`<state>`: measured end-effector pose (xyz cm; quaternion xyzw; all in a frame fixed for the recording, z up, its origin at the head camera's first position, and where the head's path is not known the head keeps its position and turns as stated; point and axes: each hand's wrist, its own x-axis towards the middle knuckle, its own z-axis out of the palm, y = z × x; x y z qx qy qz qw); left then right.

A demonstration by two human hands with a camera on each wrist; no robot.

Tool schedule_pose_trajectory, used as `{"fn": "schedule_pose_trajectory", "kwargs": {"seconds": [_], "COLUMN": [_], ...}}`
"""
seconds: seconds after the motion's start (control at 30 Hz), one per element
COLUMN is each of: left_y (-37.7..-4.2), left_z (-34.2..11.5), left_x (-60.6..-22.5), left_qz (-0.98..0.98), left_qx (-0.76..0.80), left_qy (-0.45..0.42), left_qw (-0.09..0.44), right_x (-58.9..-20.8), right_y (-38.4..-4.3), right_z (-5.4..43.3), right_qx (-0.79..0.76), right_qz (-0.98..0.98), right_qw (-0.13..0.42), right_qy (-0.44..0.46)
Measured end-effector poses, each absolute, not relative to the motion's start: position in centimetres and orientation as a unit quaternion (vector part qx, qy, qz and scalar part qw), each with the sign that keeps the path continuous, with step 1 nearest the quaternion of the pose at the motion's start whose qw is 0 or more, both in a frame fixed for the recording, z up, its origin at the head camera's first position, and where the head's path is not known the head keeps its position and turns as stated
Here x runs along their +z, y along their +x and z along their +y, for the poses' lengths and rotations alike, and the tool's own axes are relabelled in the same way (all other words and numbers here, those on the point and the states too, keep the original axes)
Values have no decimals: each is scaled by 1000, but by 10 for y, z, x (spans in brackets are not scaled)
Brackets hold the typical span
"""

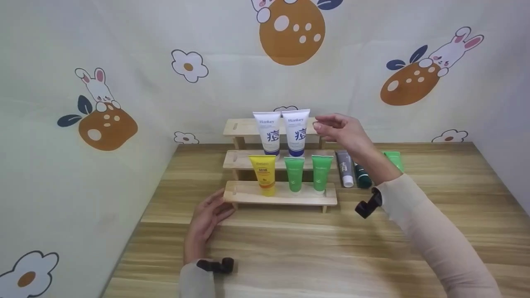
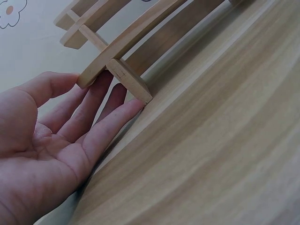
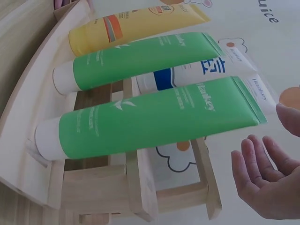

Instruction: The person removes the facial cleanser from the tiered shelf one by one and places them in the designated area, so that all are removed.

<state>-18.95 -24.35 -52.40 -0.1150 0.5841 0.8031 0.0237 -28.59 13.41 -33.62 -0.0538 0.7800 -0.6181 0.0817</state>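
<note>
A three-step wooden stand [image 1: 244,127] sits mid-table. Two white tubes [image 1: 282,131] stand on its middle step. A yellow tube [image 1: 265,174] and two green tubes [image 1: 308,171] stand on the bottom step. My left hand [image 1: 211,215] lies on the table with straight fingers touching the bottom step's left end; in the left wrist view the fingers [image 2: 117,115] meet the stand's leg [image 2: 131,83]. My right hand [image 1: 335,128] hovers just right of the white tubes, fingers relaxed and empty. In the right wrist view this hand [image 3: 267,180] is beside the nearer green tube [image 3: 154,123].
On the table right of the stand lie a grey tube [image 1: 344,167], a dark green tube [image 1: 363,174] and another green tube [image 1: 393,159]. Patterned cloth walls [image 1: 83,124] close in the left, back and right. The wooden tabletop [image 1: 290,256] stretches toward me.
</note>
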Motion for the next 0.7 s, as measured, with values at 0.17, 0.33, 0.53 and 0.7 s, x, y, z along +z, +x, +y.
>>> {"fn": "schedule_pose_trajectory", "kwargs": {"seconds": [0.17,0.33,0.53,0.7], "left_y": [-189,-189,-189,-189], "left_z": [-244,-244,-244,-244], "left_x": [-524,-524,-524,-524], "left_qz": [591,587,582,585], "left_qx": [797,800,803,803], "left_qy": [-122,-123,-124,-115], "left_qw": [25,24,27,25], "right_x": [-338,-336,-334,-334], "right_y": [-287,-291,-293,-296], "right_z": [126,120,112,108], "right_qx": [-614,-617,-612,-606], "right_qz": [782,780,783,787], "right_qw": [87,93,98,101], "right_qy": [-60,-56,-52,-52]}}
